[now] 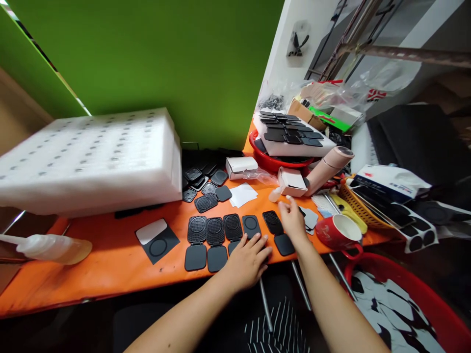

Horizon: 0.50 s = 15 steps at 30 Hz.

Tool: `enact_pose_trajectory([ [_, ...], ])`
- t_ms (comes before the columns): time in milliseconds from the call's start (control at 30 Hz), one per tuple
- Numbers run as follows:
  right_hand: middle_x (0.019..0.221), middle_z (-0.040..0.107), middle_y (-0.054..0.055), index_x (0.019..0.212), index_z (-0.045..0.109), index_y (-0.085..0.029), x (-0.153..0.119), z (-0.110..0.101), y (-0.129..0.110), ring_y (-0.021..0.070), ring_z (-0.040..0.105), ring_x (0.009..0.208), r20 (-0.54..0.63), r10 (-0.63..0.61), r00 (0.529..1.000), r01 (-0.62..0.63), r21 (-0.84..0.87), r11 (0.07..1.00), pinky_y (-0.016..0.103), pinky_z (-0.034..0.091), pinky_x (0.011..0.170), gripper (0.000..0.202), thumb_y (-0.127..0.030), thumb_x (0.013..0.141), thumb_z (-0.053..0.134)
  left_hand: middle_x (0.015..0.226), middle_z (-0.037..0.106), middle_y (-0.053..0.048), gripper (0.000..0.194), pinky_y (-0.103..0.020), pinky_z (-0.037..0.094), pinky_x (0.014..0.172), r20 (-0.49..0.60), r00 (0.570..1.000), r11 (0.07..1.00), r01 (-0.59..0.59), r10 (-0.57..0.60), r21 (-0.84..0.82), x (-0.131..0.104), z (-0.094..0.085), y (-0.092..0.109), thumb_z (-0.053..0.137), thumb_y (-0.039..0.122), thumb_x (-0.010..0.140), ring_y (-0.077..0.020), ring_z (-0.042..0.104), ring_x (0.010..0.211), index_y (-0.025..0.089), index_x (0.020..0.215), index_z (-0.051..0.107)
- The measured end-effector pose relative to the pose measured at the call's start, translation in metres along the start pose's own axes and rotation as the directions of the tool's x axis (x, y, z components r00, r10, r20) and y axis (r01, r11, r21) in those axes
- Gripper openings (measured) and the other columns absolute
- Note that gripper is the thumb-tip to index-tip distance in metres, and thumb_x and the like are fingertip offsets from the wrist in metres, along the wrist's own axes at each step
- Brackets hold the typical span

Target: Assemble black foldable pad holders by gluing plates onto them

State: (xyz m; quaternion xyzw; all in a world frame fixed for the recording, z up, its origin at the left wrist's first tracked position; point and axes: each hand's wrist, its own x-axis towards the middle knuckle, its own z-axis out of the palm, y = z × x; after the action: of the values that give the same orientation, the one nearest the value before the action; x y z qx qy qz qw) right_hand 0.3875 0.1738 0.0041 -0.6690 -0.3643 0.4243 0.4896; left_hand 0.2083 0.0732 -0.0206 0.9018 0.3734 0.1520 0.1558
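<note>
My left hand (249,261) lies flat with its fingers spread, touching the lower end of a black pad with a ring mark (250,223) and partly covering the hinged pad beside it. My right hand (292,218) is closed, its fingers curled above the table; what they hold, if anything, is hidden. Just left of its fingertips is a small translucent bottle (274,195). Below that hand is an unfolded black hinged pad (272,221). More unfolded hinged pads (197,229) form a row to the left, with textured upper halves and smooth lower halves.
A large white foam block (91,162) stands at the left, behind a squeeze bottle (55,248) lying down. Loose black pads (209,189) and white paper sheets (243,194) lie farther back. At the right are a pink flask (329,169), a red mug (336,233) and a red basin (401,274).
</note>
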Motion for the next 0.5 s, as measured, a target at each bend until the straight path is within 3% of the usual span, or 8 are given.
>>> enact_pose_trajectory([
  [100,0.092,0.067,0.01,0.113,0.045,-0.022,0.025,0.008,-0.013,0.0184,0.064,0.074,0.07,0.163,0.984,-0.173,0.178,0.969,0.029,0.052,0.057,0.035,-0.046,0.091,0.031,0.146,0.034,-0.006,0.044,-0.051,0.025,0.107,-0.054,0.998,0.999,0.04,-0.038,0.02,-0.015,-0.005,0.002,0.044,0.035,0.088,-0.0262,0.028,0.134,0.024,0.13,0.042],
  [233,0.071,0.066,0.009,0.095,0.045,-0.02,0.051,0.025,-0.026,0.017,0.063,0.057,0.209,0.299,0.931,-0.352,0.305,0.885,0.025,0.048,0.041,0.043,-0.042,0.095,0.008,0.145,0.036,-0.006,0.042,-0.055,0.024,0.107,-0.095,0.986,0.989,0.143,-0.139,0.045,-0.043,-0.01,-0.003,0.041,0.036,0.089,-0.0272,0.03,0.133,0.025,0.129,0.044],
  [333,0.062,0.062,0.005,0.083,0.044,-0.021,0.053,0.034,-0.029,0.0114,0.055,0.043,0.254,0.316,0.914,-0.393,0.359,0.847,0.018,0.042,0.034,0.04,-0.036,0.096,0.01,0.144,0.037,-0.006,0.045,-0.058,0.023,0.106,-0.115,0.972,0.975,0.214,-0.206,0.063,-0.06,-0.013,-0.012,0.041,0.041,0.089,-0.0287,0.032,0.132,0.025,0.131,0.042],
  [500,0.058,0.061,-0.001,0.077,0.045,-0.021,0.023,0.057,-0.026,0.004,0.037,0.032,0.332,0.212,0.919,-0.34,0.394,0.854,0.012,0.029,0.03,0.013,-0.026,0.088,0.042,0.142,0.041,-0.007,0.049,-0.057,0.025,0.105,-0.129,0.962,0.964,0.253,-0.242,0.076,-0.066,-0.011,-0.023,0.042,0.048,0.087,-0.0282,0.037,0.129,0.025,0.131,0.043],
])
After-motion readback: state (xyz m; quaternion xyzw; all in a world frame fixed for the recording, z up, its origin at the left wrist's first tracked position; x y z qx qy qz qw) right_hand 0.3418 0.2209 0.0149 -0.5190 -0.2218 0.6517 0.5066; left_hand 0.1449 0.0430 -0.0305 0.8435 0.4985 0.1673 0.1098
